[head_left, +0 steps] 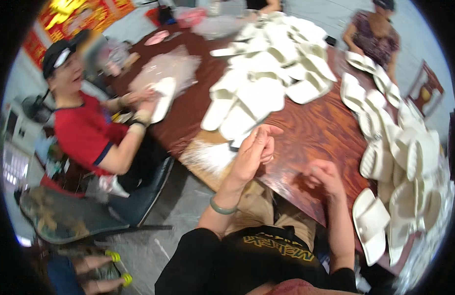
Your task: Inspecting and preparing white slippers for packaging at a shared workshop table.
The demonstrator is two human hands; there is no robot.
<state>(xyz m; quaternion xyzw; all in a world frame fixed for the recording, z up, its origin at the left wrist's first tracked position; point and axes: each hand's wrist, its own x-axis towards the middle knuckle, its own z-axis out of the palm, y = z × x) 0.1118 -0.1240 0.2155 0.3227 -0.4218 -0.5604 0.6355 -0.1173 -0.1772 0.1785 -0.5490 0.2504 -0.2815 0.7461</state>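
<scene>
My left hand [257, 153], with a green bangle on its wrist, is raised over the near edge of the table. Its thumb presses against curled fingers, and the index finger points right. My right hand [326, 178] hovers to the right, slightly blurred, its fingers curled into a pinch. Anything held in either hand is too small or hidden to make out. Just beyond my left hand spreads a large heap of white slippers [257, 96]. A single white slipper [371, 223] lies at the right edge, beside a long stack of white slippers [407, 157].
On the dark red wooden table [316, 132], thin white strips [207, 156] lie on a tan sheet at the near left corner. A co-worker in a red shirt [89, 128] holds a white slipper [163, 100] near clear plastic bags [171, 69]. Another person [375, 37] sits far right.
</scene>
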